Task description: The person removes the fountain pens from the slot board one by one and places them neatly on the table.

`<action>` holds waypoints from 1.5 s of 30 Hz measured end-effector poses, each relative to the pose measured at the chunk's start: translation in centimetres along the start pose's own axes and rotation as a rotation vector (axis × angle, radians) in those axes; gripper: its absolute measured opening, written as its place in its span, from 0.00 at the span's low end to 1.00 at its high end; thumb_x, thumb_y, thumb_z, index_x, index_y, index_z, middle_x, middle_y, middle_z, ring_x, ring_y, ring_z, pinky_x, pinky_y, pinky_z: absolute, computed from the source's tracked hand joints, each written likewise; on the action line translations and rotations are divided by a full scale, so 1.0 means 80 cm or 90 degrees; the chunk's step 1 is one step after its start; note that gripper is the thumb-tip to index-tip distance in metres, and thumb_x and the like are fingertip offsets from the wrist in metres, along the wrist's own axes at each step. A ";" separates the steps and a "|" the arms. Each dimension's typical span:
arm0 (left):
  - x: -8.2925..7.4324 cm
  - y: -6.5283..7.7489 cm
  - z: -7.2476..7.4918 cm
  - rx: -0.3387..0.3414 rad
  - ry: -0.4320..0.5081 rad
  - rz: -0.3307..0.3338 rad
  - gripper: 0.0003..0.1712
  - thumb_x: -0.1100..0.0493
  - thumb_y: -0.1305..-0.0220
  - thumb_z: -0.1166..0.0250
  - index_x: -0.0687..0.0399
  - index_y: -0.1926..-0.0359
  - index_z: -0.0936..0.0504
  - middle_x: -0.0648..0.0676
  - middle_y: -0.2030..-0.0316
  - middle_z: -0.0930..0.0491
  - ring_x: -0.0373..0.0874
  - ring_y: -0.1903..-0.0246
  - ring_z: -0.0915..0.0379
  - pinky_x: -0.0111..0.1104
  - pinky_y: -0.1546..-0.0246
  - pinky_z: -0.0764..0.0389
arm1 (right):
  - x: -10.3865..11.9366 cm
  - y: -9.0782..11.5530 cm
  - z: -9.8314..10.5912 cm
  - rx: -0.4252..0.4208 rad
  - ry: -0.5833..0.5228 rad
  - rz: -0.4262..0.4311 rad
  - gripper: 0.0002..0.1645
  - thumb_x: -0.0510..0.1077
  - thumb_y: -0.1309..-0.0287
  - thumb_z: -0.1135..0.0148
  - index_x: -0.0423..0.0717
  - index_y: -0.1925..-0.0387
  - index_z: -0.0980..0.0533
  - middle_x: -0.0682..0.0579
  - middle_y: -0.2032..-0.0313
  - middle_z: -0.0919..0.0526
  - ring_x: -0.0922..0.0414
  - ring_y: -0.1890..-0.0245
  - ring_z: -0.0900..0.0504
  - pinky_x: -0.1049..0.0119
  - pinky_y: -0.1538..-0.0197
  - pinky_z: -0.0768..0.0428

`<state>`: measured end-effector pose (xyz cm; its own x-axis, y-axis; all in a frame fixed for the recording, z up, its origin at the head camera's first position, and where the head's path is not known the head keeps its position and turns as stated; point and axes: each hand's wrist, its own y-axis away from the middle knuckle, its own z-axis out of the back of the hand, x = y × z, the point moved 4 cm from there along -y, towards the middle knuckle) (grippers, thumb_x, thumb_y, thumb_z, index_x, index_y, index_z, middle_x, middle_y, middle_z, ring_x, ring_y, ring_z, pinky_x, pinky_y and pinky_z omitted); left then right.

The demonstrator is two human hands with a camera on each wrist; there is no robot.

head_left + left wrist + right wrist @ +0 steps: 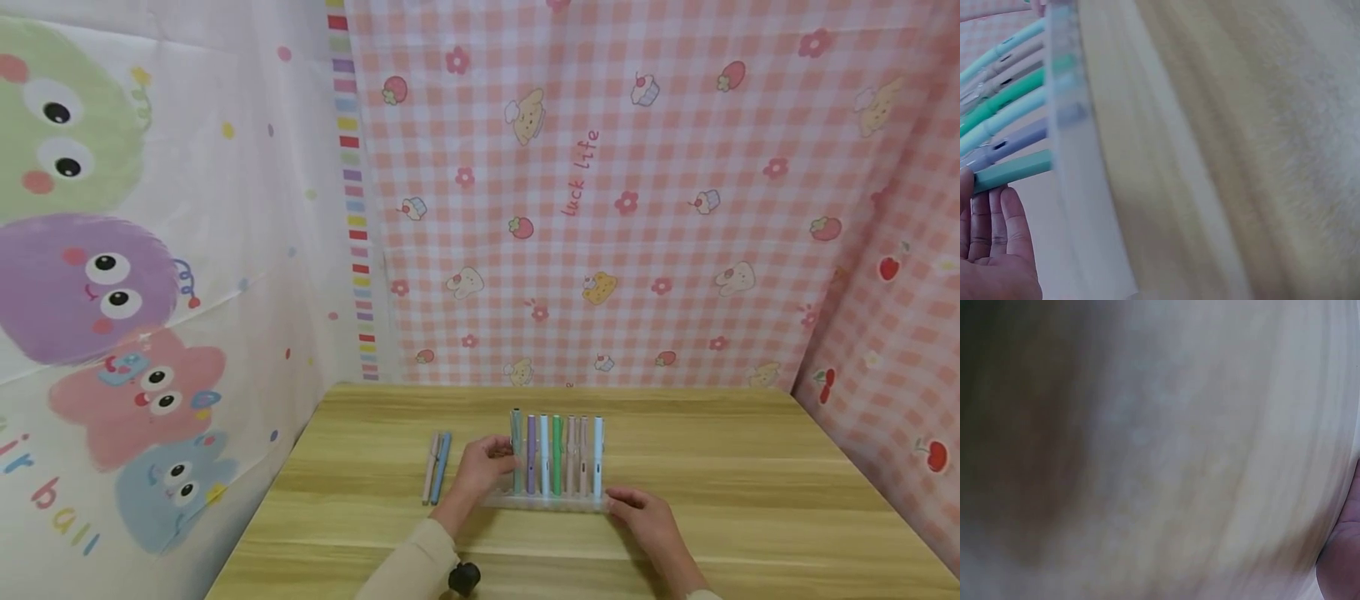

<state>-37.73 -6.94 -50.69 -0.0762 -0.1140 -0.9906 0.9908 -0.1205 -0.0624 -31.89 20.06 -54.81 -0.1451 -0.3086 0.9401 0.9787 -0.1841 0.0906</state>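
A clear pen stand on the wooden table holds several capped pens upright in a row. At its left end stands a grey-teal pen; my left hand pinches it between thumb and fingers. Close up in the left wrist view, the teal pen still has its lower end in the stand. Beside it are a purple pen, light blue, green and brownish ones. My right hand grips the stand's right end; the right wrist view shows only its edge and blurred table.
Left of the stand, a beige pen and a blue pen lie side by side on the table. A small black round object is by the left sleeve. Printed cloths hang behind and at both sides.
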 end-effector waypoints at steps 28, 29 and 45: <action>-0.014 -0.024 0.133 -0.098 0.048 0.050 0.21 0.74 0.37 0.36 0.72 0.42 0.25 0.58 0.60 0.23 0.42 0.66 0.22 0.41 0.57 0.16 | -0.001 0.000 0.001 -0.003 -0.013 0.003 0.14 0.37 0.39 0.34 0.34 0.53 0.18 0.44 0.55 0.15 0.60 0.59 0.21 0.71 0.58 0.23; -0.013 -0.025 0.137 -0.097 0.055 0.054 0.22 0.74 0.37 0.36 0.72 0.42 0.25 0.58 0.60 0.23 0.42 0.65 0.22 0.43 0.55 0.17 | -0.001 0.000 0.001 -0.002 -0.019 0.002 0.14 0.37 0.39 0.34 0.33 0.53 0.18 0.44 0.55 0.15 0.60 0.59 0.20 0.71 0.58 0.22; 0.009 -0.022 0.193 -0.057 0.081 0.121 0.27 0.72 0.35 0.38 0.71 0.35 0.31 0.58 0.59 0.23 0.50 0.59 0.22 0.41 0.54 0.19 | -0.002 -0.001 0.000 0.002 -0.044 0.000 0.14 0.36 0.39 0.34 0.31 0.53 0.18 0.44 0.56 0.15 0.60 0.61 0.19 0.71 0.59 0.21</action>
<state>-41.26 -22.03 -49.41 0.1215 -0.0007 -0.9926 0.9924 -0.0208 0.1215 -31.92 20.08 -54.94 -0.1347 -0.2429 0.9607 0.9793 -0.1807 0.0916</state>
